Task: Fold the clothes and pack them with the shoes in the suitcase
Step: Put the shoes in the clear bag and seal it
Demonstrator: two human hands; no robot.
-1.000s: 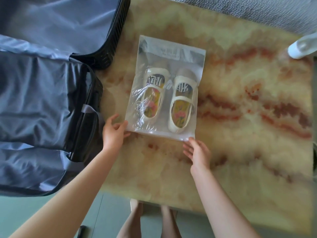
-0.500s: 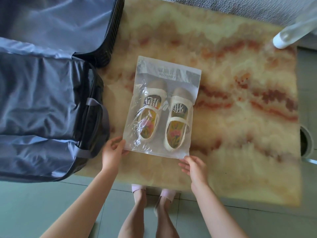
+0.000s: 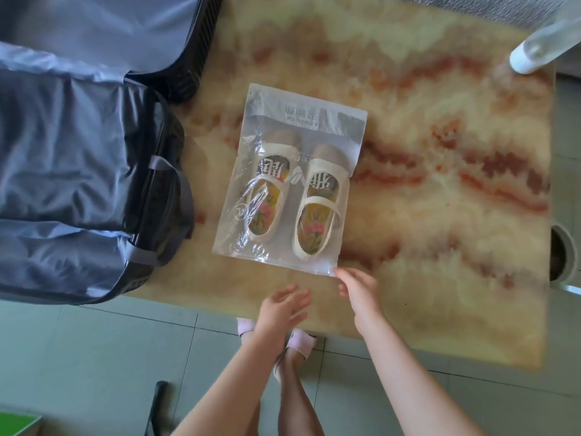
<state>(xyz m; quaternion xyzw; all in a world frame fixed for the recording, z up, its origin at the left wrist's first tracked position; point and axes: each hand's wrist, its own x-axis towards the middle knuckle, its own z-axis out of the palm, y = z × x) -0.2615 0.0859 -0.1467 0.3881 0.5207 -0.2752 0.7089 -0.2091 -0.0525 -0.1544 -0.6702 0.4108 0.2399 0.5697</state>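
The table point(image 3: 440, 278) under the bag is smooth, polished stone, so expect anything you push on it to skate rather than stay put. Left of the bag, the open suitcase point(image 3: 78, 184) lies with its grey lining up and its near part close to the table's edge. If you lean on it while loading, it could shift towards the floor, so set things in rather than shoving them. I cannot tell whether any clothes lie under that lining. The clear plastic bag point(image 3: 290, 184) lies flat just right of the suitcase, apart from it, and it is your main hazard because it is slick, floppy and crinkled. Lifted by one corner it will likely sag, and the shoes point(image 3: 320, 215) inside it, lying side by side with their openings up, would slide to the low end. I cannot see whether the bag is sealed, so if its mouth is open they may drop out. The white bottle point(image 3: 534, 48) stands well off to the bag's far right, away from your path to the suitcase, and only a wide swing would reach it. Your right hand point(image 3: 358, 291) has its fingertips at the bag's near right corner, though I cannot make out whether they pinch the plastic or merely touch it. Your left hand point(image 3: 283, 306) hovers just short of the bag's near edge, fingers spread and loose, holding nothing. Get it under or onto the bag before lifting, or the weight hangs from one thin corner.
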